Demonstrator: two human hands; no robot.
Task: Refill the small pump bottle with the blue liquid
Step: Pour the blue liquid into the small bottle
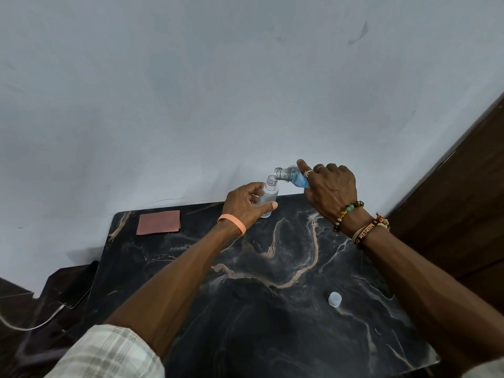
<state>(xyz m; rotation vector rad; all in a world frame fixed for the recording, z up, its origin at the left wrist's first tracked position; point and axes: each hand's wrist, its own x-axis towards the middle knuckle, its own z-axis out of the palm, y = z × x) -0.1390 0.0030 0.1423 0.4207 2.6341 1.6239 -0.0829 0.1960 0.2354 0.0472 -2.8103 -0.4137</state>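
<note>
Past plaid sleeve (pixel 109 353) at bottom: gripping small pump bottle (pixel 268 196) upright in left hand (pixel 245 204), fingers and thumb wrapped round it, at far edge of marble table (pixel 272 323), neck open. Tipping blue-liquid bottle (pixel 293 178) in right hand (pixel 331 189), fingers curled round it, mouth just beside and above that neck; no stream visible, so probably pour just starting. Next: align mouths, tip slowly to avoid spilling.
</note>
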